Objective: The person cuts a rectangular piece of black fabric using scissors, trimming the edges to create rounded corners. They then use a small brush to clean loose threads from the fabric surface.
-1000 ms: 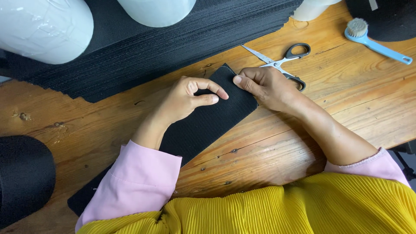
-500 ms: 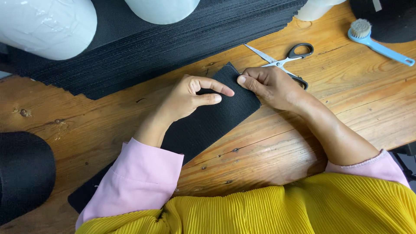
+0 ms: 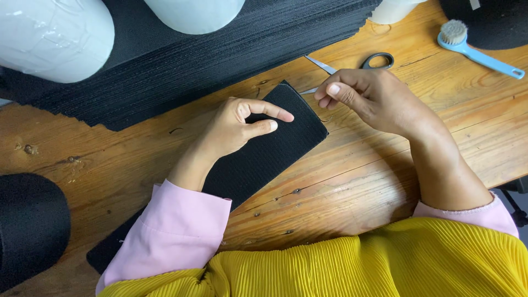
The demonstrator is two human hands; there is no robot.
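hands at the black strip on the wooden table

we had our left hand (image 3: pixel 239 125) resting on the black fabric strip (image 3: pixel 269 148), which lay slantwise on the wooden table (image 3: pixel 357 181), its far end pointing toward 1 o'clock and its near end running under our pink sleeve (image 3: pixel 176 231) toward 7 o'clock. the left forefinger and thumb reached out toward 3 o'clock, a little apart, lying on the cloth and pinching nothing; the other fingers were curled in.

our right hand (image 3: pixel 374 99) hung just off the strip's far corner, at about 2 o'clock from the left hand. its fingertips (image 3: pixel 333 91) were drawn close together; whether a thread or anything else sat between them, we could not tell. it touched neither strip nor table that we could see.

just behind that hand, toward 12 o'clock, lay the scissors (image 3: pixel 368 60), black handles showing, the blades partly hidden by the fingers. further out at 2 o'clock was a blue-handled brush (image 3: pixel 473 47). across the top, from 10 to 12 o'clock, ran a thick stack of black fabric (image 3: pixel 192 66) with white rounded forms (image 3: pixel 49 38) sitting on it. at 8 o'clock sat a dark rounded thing (image 3: pixel 27 231) at the table's edge.
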